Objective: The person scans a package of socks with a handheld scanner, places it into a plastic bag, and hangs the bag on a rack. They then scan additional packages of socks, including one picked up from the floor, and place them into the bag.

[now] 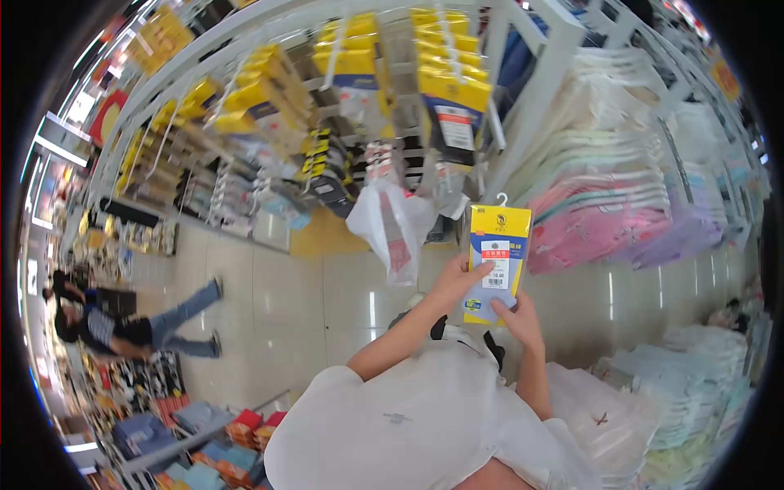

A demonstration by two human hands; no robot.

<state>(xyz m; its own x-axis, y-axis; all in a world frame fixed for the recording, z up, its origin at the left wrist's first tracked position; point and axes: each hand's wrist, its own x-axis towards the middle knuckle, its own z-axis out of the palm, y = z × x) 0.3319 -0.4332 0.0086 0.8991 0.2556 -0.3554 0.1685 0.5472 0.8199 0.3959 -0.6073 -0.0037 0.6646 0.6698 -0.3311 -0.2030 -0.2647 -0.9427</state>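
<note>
A flat yellow-and-blue retail packet (500, 224) with a white-and-red price label and a small white hook on top is held upright in front of my chest. My left hand (461, 282) grips its left edge, the thumb lying across the label. Around its lower right corner my right hand (523, 320) is closed, thumb on the front. The contents cannot be made out clearly. Behind the packet, similar yellow-topped packets (452, 82) hang on rack hooks.
A white display rack (543, 90) runs across the front, with a white plastic bag (392, 220) hanging low on it. Pastel garments (604, 220) hang at right; bagged clothes (604, 408) are stacked at lower right. A person (135, 327) walks on the tiled floor at left.
</note>
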